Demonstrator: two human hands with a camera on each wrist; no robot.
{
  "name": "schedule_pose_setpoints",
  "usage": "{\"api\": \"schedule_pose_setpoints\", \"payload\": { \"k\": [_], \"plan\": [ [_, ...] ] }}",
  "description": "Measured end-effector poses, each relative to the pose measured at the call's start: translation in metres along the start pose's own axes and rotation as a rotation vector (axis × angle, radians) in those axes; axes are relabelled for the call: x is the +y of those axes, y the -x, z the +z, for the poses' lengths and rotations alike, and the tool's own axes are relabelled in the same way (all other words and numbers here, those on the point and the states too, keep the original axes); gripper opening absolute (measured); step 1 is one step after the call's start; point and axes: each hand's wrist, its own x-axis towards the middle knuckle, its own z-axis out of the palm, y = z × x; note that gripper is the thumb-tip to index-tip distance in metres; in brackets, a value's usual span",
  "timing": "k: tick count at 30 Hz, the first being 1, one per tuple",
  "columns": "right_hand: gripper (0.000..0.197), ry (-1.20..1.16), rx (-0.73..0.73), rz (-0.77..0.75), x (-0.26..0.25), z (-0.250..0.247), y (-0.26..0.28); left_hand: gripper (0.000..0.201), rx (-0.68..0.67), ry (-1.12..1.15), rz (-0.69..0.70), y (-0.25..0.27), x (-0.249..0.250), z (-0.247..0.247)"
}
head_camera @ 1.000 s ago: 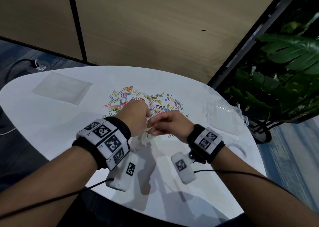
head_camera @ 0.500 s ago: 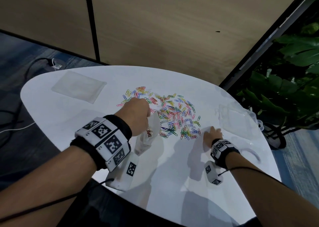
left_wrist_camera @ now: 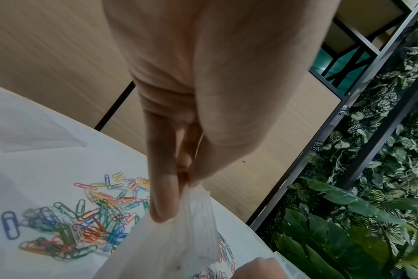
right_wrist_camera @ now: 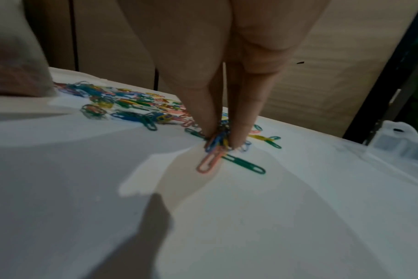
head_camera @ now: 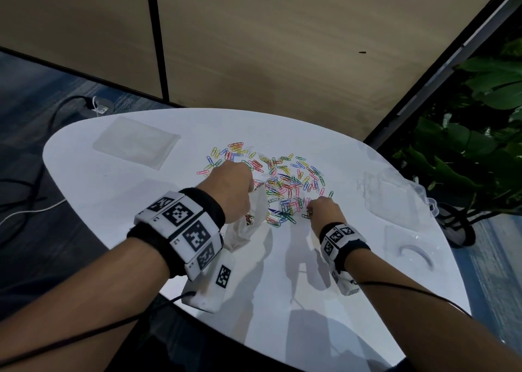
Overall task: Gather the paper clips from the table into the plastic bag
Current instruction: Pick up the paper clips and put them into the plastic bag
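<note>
A heap of coloured paper clips [head_camera: 282, 182] lies on the white table [head_camera: 113, 202]. My left hand [head_camera: 234, 190] pinches the top edge of a clear plastic bag [head_camera: 251, 224], which hangs above the table with a few clips at its bottom; the left wrist view shows thumb and fingers [left_wrist_camera: 162, 198] closed on the bag [left_wrist_camera: 179, 245]. My right hand [head_camera: 316, 207] is at the heap's near right edge. In the right wrist view its fingertips [right_wrist_camera: 236, 139] pinch a small bunch of clips [right_wrist_camera: 218, 143] against the table.
A flat stack of clear bags [head_camera: 135, 142] lies at the table's far left. A clear plastic box [head_camera: 395, 199] sits at the right edge, with a clear lid [head_camera: 409, 247] nearer me. Green plants [head_camera: 466, 145] stand beyond the right edge.
My right hand left the bag's mouth, swung out to the right side of the table, then came back in to the heap's edge and closed on clips. The left hand kept holding the bag.
</note>
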Motion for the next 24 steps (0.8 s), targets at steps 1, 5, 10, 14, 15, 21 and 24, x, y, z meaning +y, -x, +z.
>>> {"api": "schedule_pose_setpoints", "payload": {
  "k": [1,5,10,14,15,21,24],
  "plan": [
    [0.026,-0.050,0.007,0.027,0.002,-0.002,-0.002,0.023,-0.002,-0.008,0.003,0.000,0.000,0.000],
    [0.010,-0.473,0.056,0.234,0.020,-0.009,-0.006,0.025,0.001,-0.037,0.005,-0.004,-0.001,0.001],
    [0.004,-1.334,-0.055,0.442,0.033,-0.036,-0.003,0.020,0.001,-0.049,-0.020,-0.003,0.004,-0.003],
    [0.011,-1.784,-0.193,0.275,0.004,-0.080,0.024,0.021,0.018,-0.010,-0.070,-0.005,0.009,-0.002],
    [0.011,-1.833,-0.267,0.231,-0.006,-0.089,0.033,0.023,0.018,0.001,-0.078,-0.005,0.011,-0.002],
    [0.007,-1.838,-0.396,0.117,-0.063,-0.097,0.067,0.022,0.041,0.028,-0.078,-0.002,0.022,0.001],
    [0.009,-1.752,-0.340,0.117,-0.079,-0.092,0.071,0.017,0.061,0.027,-0.071,-0.001,0.024,0.001]
  ]
}}
